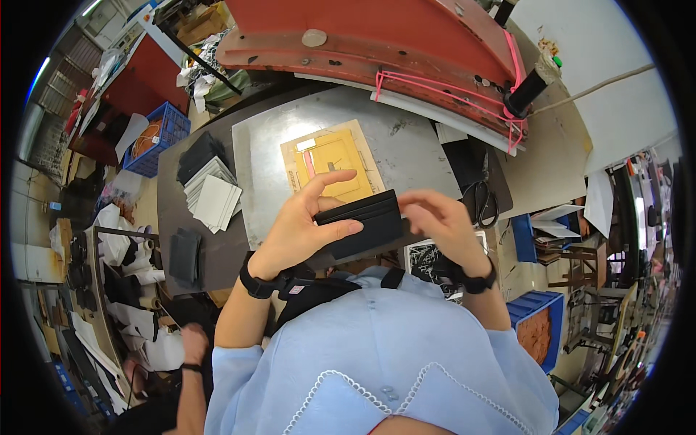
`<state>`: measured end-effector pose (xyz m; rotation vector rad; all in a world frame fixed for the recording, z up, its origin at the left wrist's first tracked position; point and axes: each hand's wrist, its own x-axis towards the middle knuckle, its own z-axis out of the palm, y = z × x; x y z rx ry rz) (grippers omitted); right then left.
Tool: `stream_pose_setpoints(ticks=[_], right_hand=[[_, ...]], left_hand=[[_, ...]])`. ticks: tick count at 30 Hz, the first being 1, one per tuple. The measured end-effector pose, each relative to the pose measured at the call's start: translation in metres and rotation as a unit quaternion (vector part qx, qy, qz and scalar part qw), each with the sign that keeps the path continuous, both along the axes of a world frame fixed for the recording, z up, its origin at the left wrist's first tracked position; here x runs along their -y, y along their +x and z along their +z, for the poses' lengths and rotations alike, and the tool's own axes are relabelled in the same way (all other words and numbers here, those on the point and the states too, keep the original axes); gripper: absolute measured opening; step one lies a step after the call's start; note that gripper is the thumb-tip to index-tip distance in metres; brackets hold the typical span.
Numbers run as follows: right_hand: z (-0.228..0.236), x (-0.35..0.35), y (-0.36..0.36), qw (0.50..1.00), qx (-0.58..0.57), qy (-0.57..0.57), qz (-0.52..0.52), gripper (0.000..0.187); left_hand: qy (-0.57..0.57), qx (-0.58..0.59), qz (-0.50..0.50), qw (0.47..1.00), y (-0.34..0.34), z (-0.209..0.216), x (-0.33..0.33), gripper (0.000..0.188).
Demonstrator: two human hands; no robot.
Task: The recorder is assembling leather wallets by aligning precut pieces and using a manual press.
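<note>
A black card holder (371,230) with stacked slots along its upper part is held in front of me, tilted up to the right. My left hand (290,230) grips its left side, thumb over the front and index finger stretched out above. Close to its right edge is my right hand (448,226), slightly blurred, its bent fingers apart and nothing seen in them. Beyond the card holder, a yellow template (330,167) on a thin wooden board lies on a grey metal plate (254,174).
White card pieces (216,204) and black pieces (185,257) lie in stacks on the left. Black scissors (480,203) rest at the right. A red machine (348,40) spans the far side. Another person's hand (193,344) shows at lower left. A blue crate (551,326) stands at lower right.
</note>
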<state>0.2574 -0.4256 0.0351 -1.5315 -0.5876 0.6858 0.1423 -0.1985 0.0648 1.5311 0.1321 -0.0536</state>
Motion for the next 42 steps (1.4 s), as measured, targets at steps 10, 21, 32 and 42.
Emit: stream_pose_setpoints(ticks=[10, 21, 32, 42], right_hand=[[-0.029, -0.047, -0.008, 0.987, -0.121, 0.088, -0.053, 0.017], [-0.025, -0.064, -0.021, 0.989, 0.136, 0.036, 0.038, 0.009], [-0.024, -0.091, -0.034, 0.985, 0.123, 0.008, 0.124, 0.017], [-0.034, -0.089, -0.032, 0.99, 0.103, -0.025, 0.091, 0.015]], left_hand=[[-0.137, -0.001, 0.17, 0.976, -0.031, -0.04, -0.014, 0.027], [0.123, -0.056, 0.16, 0.978, -0.071, -0.03, -0.017, 0.019], [0.222, -0.015, 0.483, 0.847, -0.179, -0.069, -0.107, 0.025], [0.604, -0.059, 0.508, 0.612, -0.194, -0.098, -0.178, 0.044]])
